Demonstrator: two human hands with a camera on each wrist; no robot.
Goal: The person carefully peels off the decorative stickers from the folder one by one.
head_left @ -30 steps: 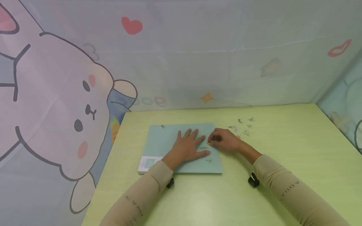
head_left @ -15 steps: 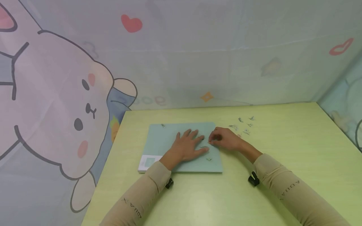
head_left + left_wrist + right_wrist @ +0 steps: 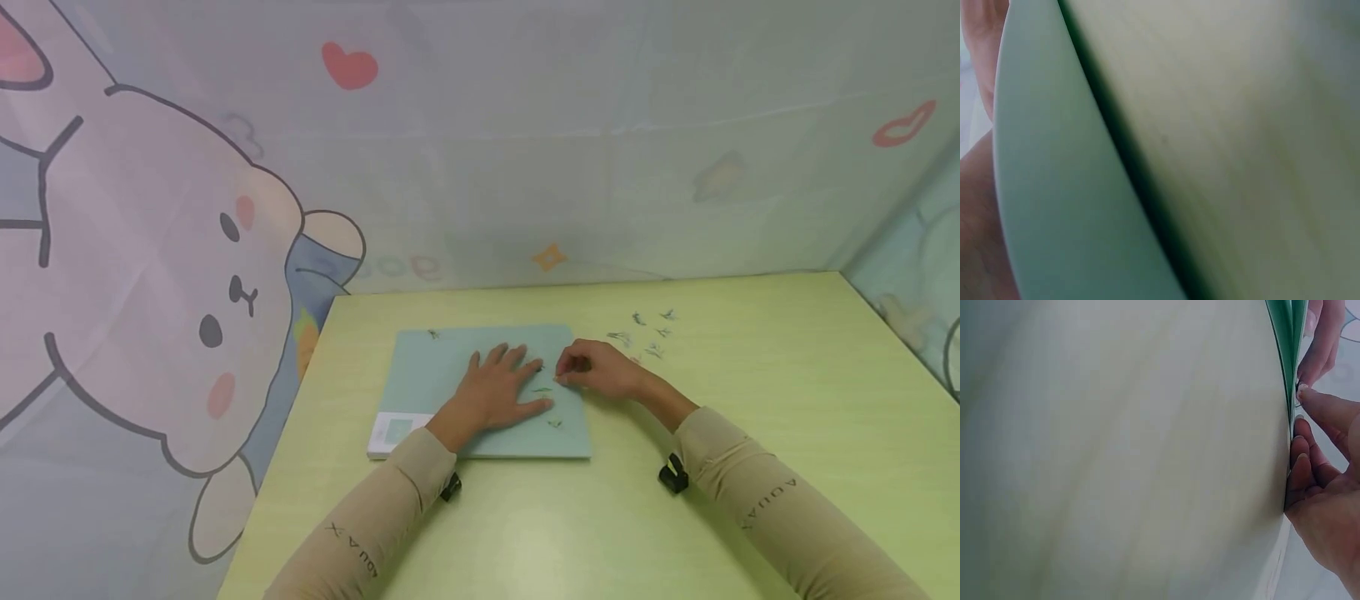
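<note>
On the table lies a mint-green folder [image 3: 427,375] with a white label strip at its lower left corner. My left hand [image 3: 491,396] rests spread on it, fingers straight. Small leafy plant stickers show on the cover: one sticker [image 3: 542,390] between the left thumb and forefinger, another sticker [image 3: 555,424] below the thumb, and a third sticker [image 3: 433,334] near the top left. At the folder's right edge, my right hand [image 3: 600,369] pinches a tiny orange-tipped sticker [image 3: 557,379], mostly hidden by the fingertips. In the right wrist view, its fingers [image 3: 1300,472] are curled at the edge.
Several loose plant stickers [image 3: 654,350] lie on the yellow-green table [image 3: 750,400], right of and beyond the folder. A printed cloth [image 3: 480,167] hangs behind the table's far edge. Black wrist cameras sit under both sleeves.
The right fingertips have shifted very slightly to the right along the folder's edge. The left hand stays spread on the cover, its thumb drawn slightly leftward.
</note>
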